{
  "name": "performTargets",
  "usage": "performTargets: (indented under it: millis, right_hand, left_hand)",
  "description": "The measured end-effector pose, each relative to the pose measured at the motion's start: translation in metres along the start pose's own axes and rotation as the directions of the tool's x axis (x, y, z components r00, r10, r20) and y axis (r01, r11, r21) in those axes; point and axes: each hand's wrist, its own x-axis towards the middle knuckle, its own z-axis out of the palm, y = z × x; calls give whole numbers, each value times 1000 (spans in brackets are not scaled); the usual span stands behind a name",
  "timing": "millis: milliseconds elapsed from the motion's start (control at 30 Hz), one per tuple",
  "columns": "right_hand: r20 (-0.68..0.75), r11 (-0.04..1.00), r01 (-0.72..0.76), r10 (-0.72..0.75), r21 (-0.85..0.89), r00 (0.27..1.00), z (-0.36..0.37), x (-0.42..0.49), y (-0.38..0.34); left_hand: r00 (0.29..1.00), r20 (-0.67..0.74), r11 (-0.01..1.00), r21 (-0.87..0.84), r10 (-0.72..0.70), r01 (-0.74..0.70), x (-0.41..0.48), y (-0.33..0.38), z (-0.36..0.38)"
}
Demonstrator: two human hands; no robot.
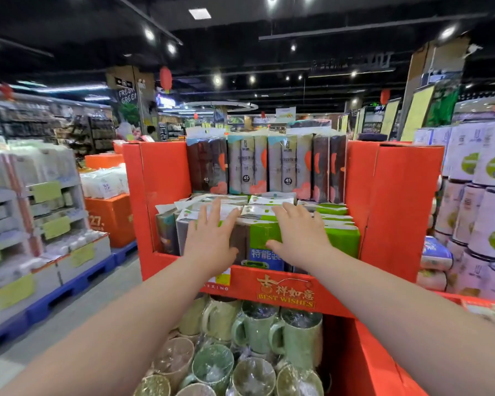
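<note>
- Head view is showing 2 bare hands reaching into a red display stand in a shop aisle.
- At the far left, white packs are sitting in stacks on 1 blue pallet, with 1 orange box standing just beyond them.
- On the stand's upper shelf, 2 pale upright packs, each marked 45, are standing in the back row between dark packs.
- In front of that row, 1 grey pack and 1 green pack are lying side by side, touching. The shelf's red front lip is hiding their lower parts.
- The left hand is lying palm down on the top front edge of the grey pack, with its fingers straight and spread and nothing clasped.
- The right hand is lying palm down on the top of the green pack, with its fingers straight, close together and gripping nothing.
- Below the shelf, 4 mugs with handles are standing upright in clear film. More cups are sitting in front of them, and both forearms are crossing above them.
- At the far right, white roll packs with green labels are standing in tall stacks just beside the stand.
</note>
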Motion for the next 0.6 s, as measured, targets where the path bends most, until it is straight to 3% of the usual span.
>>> performTargets:
  millis: [167,267,600]
  right_hand:
    - [-32,980,200,-199,7,979,4,-37,-18]
    - [-7,953,298,-298,61,955,13,-56,-37]
    - [294,907,395,-421,147,858,57,-134,-95]
  left_hand:
    - [996,-50,997,-27,-71,70,-47,-6,4]
    - [997,-10,995,-54,-83,82,-80,-7,12]
    - [957,218,982,52,-189,182,-195,-27,24]
